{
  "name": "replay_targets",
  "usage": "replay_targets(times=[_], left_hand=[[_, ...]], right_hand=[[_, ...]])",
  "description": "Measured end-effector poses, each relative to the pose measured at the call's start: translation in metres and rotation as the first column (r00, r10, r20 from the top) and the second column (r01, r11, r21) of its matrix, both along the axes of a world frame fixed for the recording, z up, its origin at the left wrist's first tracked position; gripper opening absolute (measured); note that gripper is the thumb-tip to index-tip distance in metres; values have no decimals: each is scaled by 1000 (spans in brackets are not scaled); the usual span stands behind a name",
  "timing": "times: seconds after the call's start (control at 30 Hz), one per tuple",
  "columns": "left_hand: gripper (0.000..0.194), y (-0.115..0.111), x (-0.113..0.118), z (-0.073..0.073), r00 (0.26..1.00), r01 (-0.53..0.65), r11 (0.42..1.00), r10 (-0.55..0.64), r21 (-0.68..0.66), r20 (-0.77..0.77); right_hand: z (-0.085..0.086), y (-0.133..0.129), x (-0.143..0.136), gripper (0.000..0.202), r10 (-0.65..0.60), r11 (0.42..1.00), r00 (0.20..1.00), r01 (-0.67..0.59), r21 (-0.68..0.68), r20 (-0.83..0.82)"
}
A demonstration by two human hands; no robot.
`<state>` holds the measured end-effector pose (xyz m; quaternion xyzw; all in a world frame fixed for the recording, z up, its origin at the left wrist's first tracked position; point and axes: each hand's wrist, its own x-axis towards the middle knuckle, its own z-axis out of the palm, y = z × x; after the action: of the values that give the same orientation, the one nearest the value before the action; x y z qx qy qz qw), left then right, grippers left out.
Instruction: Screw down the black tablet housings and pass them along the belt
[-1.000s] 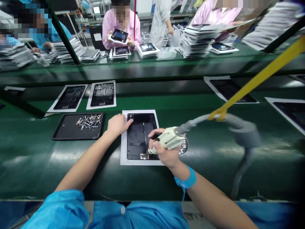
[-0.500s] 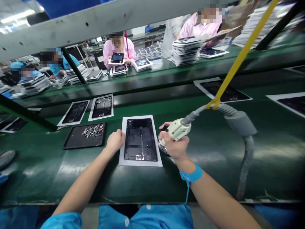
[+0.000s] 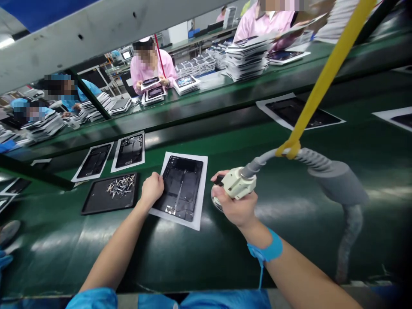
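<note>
A black tablet housing (image 3: 182, 189) lies tilted on a white sheet (image 3: 201, 195) on the green bench. My left hand (image 3: 152, 189), fingers curled closed, grips the left edge of the housing and sheet. To their right, my right hand (image 3: 236, 204) is wrapped round a pale handheld tool (image 3: 240, 182), whose grey cable hangs from a yellow strap (image 3: 317, 94). A round metallic part of the tool shows below my fingers. The tool is apart from the housing. Left of my left hand sits a black tray (image 3: 93, 198) with many small metallic parts (image 3: 120, 186).
Two more housings on sheets (image 3: 95, 161) (image 3: 130, 150) lie behind the tray. Another (image 3: 299, 112) is at the back right. A slanted dark post (image 3: 35, 171) stands at the left. People work across the bench beside stacks of sheets (image 3: 246, 58).
The housing and its sheet have turned clockwise, and their gap from the tool has widened. My left hand is still at their left edge. The camera view has shifted.
</note>
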<state>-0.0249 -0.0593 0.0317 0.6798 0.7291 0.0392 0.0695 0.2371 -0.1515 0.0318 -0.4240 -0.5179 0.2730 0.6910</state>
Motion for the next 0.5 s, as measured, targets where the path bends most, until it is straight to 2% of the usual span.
replay_targets(times=[0.1,0.2,0.37,0.43,0.5], left_hand=[[23,41,-8,-5,972,-20,997,2,72,234],[23,91,-11,-7,920,-125,982,60,145,388],[33,169,-3,-1,902,-262,942,162,209,400],[35,188,-1,-1,904,-278,936,178,217,389],[36,197,-5,-1,918,-256,943,168,214,358]], right_hand=[[2,-1,0,22,10,1000,1000,-10,-4,5],[2,-1,0,21,5,1000,1000,-4,-2,23],[0,0,1,23,-1,1000,996,0,11,90],[-1,1,2,24,-18,1000,993,16,22,119],[-1,2,4,24,-41,999,990,36,36,135]])
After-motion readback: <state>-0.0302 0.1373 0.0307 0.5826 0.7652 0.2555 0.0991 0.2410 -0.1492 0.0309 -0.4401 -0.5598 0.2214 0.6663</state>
